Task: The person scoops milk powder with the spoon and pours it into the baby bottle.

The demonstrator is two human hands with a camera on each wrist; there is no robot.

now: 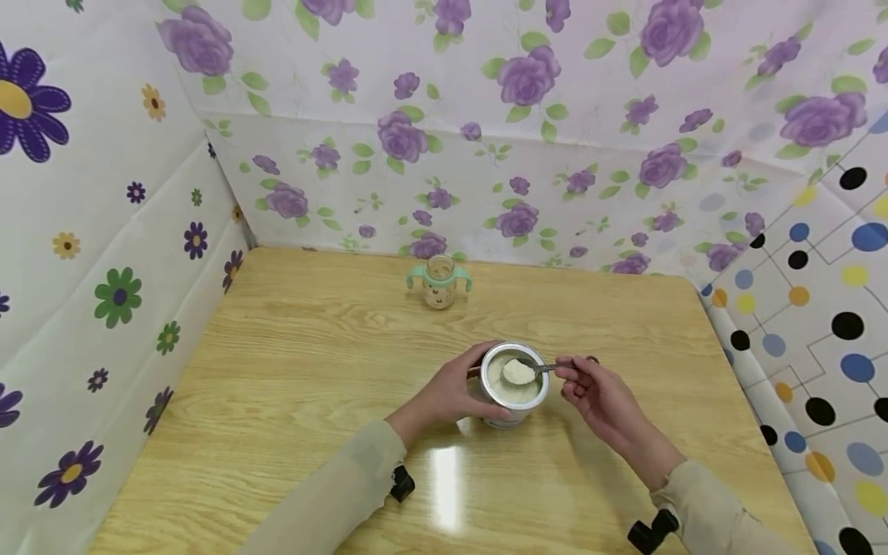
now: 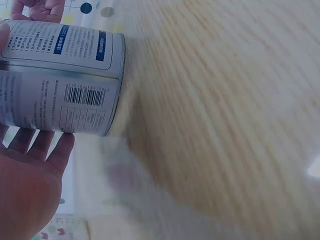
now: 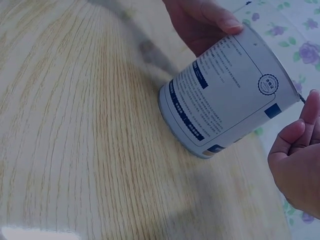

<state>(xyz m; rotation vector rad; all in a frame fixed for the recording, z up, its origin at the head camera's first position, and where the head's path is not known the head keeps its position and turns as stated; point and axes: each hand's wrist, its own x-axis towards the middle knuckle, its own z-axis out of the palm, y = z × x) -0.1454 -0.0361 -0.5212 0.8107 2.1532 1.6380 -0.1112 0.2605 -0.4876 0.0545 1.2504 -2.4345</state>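
An open white tin of pale powder (image 1: 514, 383) stands on the wooden table (image 1: 277, 370). My left hand (image 1: 454, 391) grips the tin's side, its printed label (image 2: 65, 80) filling the left wrist view, the same tin (image 3: 227, 92) showing in the right wrist view. My right hand (image 1: 590, 385) pinches the handle of a metal spoon (image 1: 529, 371), whose bowl is heaped with powder just over the tin's mouth. A small baby bottle (image 1: 439, 280) with mint-green handles and no lid stands farther back near the wall.
Floral sheets wall in the table at the back and left; a dotted sheet (image 1: 819, 324) hangs along the right edge. Bare wood (image 3: 75, 140) stretches between the tin and the bottle and to the left.
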